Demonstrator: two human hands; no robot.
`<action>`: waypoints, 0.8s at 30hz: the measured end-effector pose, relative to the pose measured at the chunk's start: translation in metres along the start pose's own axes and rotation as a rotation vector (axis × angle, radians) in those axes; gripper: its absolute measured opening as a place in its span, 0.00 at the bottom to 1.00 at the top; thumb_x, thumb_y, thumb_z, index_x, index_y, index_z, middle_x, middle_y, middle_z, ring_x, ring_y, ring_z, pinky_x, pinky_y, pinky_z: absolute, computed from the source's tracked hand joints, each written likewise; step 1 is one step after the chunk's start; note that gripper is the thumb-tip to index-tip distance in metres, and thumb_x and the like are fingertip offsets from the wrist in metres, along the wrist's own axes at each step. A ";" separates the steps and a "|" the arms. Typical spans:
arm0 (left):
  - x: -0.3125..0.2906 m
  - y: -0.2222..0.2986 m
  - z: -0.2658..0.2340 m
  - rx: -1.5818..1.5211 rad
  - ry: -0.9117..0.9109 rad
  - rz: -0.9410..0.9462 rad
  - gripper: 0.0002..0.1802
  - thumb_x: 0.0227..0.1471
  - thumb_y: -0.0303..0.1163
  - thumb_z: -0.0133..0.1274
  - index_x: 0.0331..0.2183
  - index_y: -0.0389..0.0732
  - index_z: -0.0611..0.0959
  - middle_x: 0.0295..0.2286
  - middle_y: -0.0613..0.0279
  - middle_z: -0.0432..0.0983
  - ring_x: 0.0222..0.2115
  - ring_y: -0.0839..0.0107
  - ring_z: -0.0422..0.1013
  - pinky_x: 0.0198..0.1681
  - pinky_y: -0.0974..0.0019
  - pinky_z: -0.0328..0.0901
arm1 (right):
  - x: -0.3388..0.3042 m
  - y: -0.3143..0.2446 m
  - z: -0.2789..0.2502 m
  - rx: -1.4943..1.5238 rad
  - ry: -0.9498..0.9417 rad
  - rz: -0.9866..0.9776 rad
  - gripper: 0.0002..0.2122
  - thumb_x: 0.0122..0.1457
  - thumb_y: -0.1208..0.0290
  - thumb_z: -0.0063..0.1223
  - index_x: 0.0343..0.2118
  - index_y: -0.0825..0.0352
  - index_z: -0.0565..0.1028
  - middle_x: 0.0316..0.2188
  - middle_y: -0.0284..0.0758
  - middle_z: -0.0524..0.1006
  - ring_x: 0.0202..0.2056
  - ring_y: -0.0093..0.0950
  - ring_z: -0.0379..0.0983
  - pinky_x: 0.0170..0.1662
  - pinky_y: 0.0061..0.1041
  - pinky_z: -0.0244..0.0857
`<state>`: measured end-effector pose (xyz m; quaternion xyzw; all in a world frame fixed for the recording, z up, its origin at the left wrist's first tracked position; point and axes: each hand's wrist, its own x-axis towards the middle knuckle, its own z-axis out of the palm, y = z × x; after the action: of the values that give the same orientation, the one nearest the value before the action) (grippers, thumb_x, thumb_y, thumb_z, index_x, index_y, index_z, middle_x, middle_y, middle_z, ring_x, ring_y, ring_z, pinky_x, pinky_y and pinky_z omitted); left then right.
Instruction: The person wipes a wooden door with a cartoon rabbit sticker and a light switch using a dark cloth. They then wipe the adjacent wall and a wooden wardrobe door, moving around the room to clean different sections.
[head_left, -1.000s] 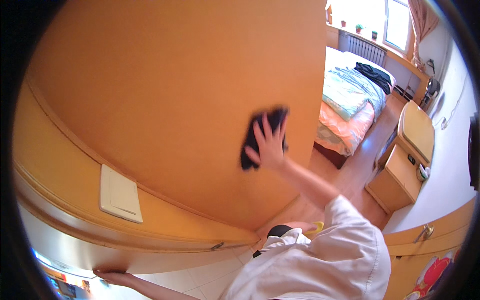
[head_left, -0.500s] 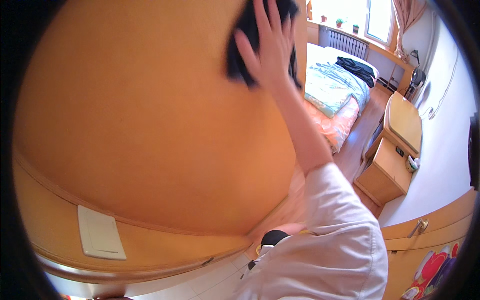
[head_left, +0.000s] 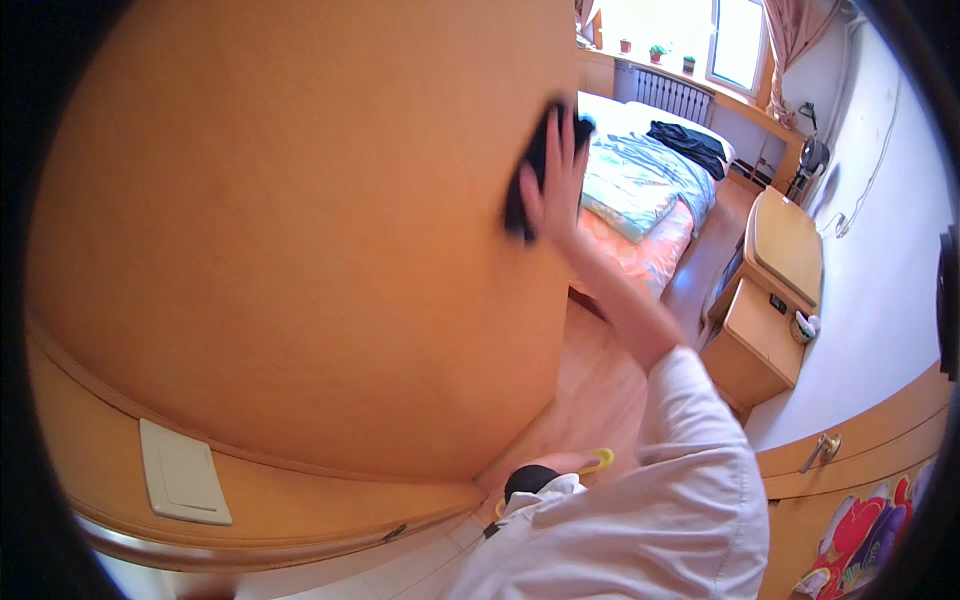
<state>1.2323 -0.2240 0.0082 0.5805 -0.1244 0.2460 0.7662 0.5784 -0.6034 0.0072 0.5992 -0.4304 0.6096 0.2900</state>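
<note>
My right hand (head_left: 562,180) is raised with fingers spread and presses a dark cloth (head_left: 519,205) flat against a large orange wooden door panel (head_left: 300,250), close to the panel's right edge. My forearm runs down from it into a white sleeve (head_left: 690,480) at the lower right. My left hand is out of view.
A cream switch plate (head_left: 185,472) sits on the door frame at lower left. Past the panel's edge a room holds a bed (head_left: 640,200) with pale bedding, a wooden bedside cabinet (head_left: 765,335), a radiator and a window. An orange door with a metal handle (head_left: 822,450) is at right.
My right hand slid the cloth up the panel, then down again near its right edge. My left hand, seen at the lower left a second ago, has left the view.
</note>
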 end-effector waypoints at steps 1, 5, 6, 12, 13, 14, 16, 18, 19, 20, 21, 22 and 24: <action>0.001 -0.002 -0.001 0.005 -0.001 0.001 0.32 0.61 0.52 0.37 0.47 0.31 0.74 0.42 0.53 0.68 0.43 0.60 0.64 0.52 0.59 0.59 | 0.055 0.001 -0.003 0.027 0.074 -0.027 0.35 0.56 0.58 0.47 0.65 0.64 0.51 0.65 0.48 0.48 0.61 0.61 0.46 0.63 0.56 0.35; 0.019 -0.017 -0.021 0.006 0.012 0.003 0.32 0.61 0.53 0.37 0.47 0.31 0.74 0.42 0.53 0.68 0.43 0.60 0.64 0.52 0.59 0.59 | 0.166 -0.034 -0.011 -0.011 0.222 -0.061 0.30 0.60 0.65 0.45 0.64 0.65 0.53 0.64 0.47 0.54 0.64 0.52 0.46 0.65 0.44 0.39; 0.027 -0.027 -0.023 -0.010 0.009 -0.016 0.32 0.61 0.53 0.37 0.47 0.31 0.74 0.41 0.53 0.68 0.43 0.60 0.64 0.52 0.59 0.59 | 0.169 -0.031 -0.008 -0.067 0.225 -0.063 0.30 0.60 0.66 0.46 0.64 0.66 0.54 0.63 0.49 0.54 0.65 0.49 0.46 0.65 0.43 0.40; 0.042 -0.042 -0.039 -0.041 0.045 -0.070 0.37 0.60 0.56 0.38 0.51 0.29 0.72 0.47 0.51 0.66 0.47 0.58 0.63 0.55 0.59 0.57 | 0.086 -0.171 0.012 0.052 0.147 -0.166 0.30 0.60 0.58 0.43 0.64 0.62 0.55 0.65 0.46 0.52 0.61 0.56 0.50 0.63 0.55 0.34; 0.042 -0.037 -0.042 -0.106 0.066 -0.116 0.36 0.60 0.55 0.38 0.52 0.30 0.71 0.50 0.51 0.65 0.49 0.58 0.62 0.56 0.59 0.56 | 0.065 -0.198 0.018 0.054 0.081 -0.100 0.32 0.55 0.54 0.48 0.63 0.56 0.58 0.65 0.41 0.53 0.57 0.62 0.51 0.62 0.61 0.32; 0.031 -0.026 -0.039 -0.039 0.105 -0.017 0.36 0.60 0.55 0.39 0.53 0.31 0.70 0.49 0.52 0.65 0.50 0.59 0.61 0.57 0.60 0.54 | 0.045 -0.228 0.019 0.090 -0.011 -0.099 0.33 0.52 0.53 0.51 0.62 0.53 0.61 0.65 0.40 0.54 0.59 0.62 0.49 0.60 0.66 0.29; 0.006 -0.008 -0.018 -0.008 0.052 -0.086 0.33 0.62 0.50 0.34 0.58 0.34 0.65 0.55 0.51 0.61 0.53 0.60 0.60 0.59 0.60 0.53 | -0.007 -0.281 0.016 0.105 -0.214 -0.173 0.34 0.45 0.56 0.57 0.59 0.53 0.65 0.65 0.42 0.54 0.63 0.58 0.44 0.57 0.71 0.29; -0.008 0.005 -0.003 -0.016 0.025 -0.087 0.33 0.62 0.51 0.35 0.58 0.35 0.65 0.55 0.52 0.61 0.53 0.61 0.60 0.59 0.61 0.53 | -0.070 -0.315 0.029 0.141 -0.254 -0.263 0.30 0.42 0.57 0.60 0.53 0.44 0.70 0.58 0.29 0.66 0.58 0.54 0.52 0.53 0.72 0.40; -0.006 0.018 -0.011 -0.021 0.041 -0.097 0.33 0.62 0.51 0.35 0.58 0.35 0.65 0.55 0.52 0.61 0.53 0.61 0.60 0.59 0.61 0.53 | -0.106 -0.345 0.032 0.164 -0.257 -0.284 0.27 0.45 0.59 0.57 0.53 0.42 0.70 0.52 0.22 0.72 0.54 0.47 0.57 0.52 0.65 0.47; -0.008 0.020 -0.015 -0.026 0.046 -0.127 0.33 0.62 0.51 0.36 0.58 0.35 0.65 0.55 0.52 0.61 0.53 0.62 0.61 0.59 0.61 0.53 | -0.130 -0.368 0.022 0.284 -0.493 -0.306 0.26 0.48 0.60 0.53 0.54 0.42 0.69 0.45 0.18 0.74 0.52 0.38 0.61 0.51 0.58 0.52; -0.010 0.011 -0.002 -0.086 0.002 -0.140 0.32 0.62 0.51 0.37 0.56 0.34 0.67 0.53 0.52 0.64 0.51 0.62 0.62 0.58 0.61 0.55 | -0.170 -0.369 0.034 0.342 -0.551 -0.410 0.26 0.50 0.62 0.51 0.56 0.41 0.67 0.42 0.17 0.74 0.51 0.30 0.63 0.52 0.52 0.53; 0.001 0.013 -0.016 -0.078 -0.011 -0.139 0.32 0.61 0.51 0.38 0.55 0.35 0.68 0.52 0.52 0.64 0.51 0.62 0.63 0.57 0.61 0.56 | -0.193 -0.380 0.032 0.363 -0.427 -0.366 0.28 0.50 0.61 0.51 0.58 0.40 0.65 0.39 0.16 0.74 0.50 0.25 0.63 0.52 0.47 0.53; 0.034 -0.014 -0.043 -0.072 -0.038 -0.132 0.31 0.60 0.52 0.38 0.53 0.37 0.70 0.49 0.52 0.67 0.49 0.61 0.65 0.55 0.61 0.58 | -0.216 -0.365 0.037 0.387 -0.432 -0.464 0.29 0.49 0.61 0.51 0.58 0.40 0.66 0.38 0.15 0.74 0.51 0.25 0.63 0.51 0.45 0.53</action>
<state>1.2644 -0.1775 0.0005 0.5642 -0.1091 0.1791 0.7986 0.9378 -0.4322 -0.1433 0.8393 -0.2115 0.4572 0.2044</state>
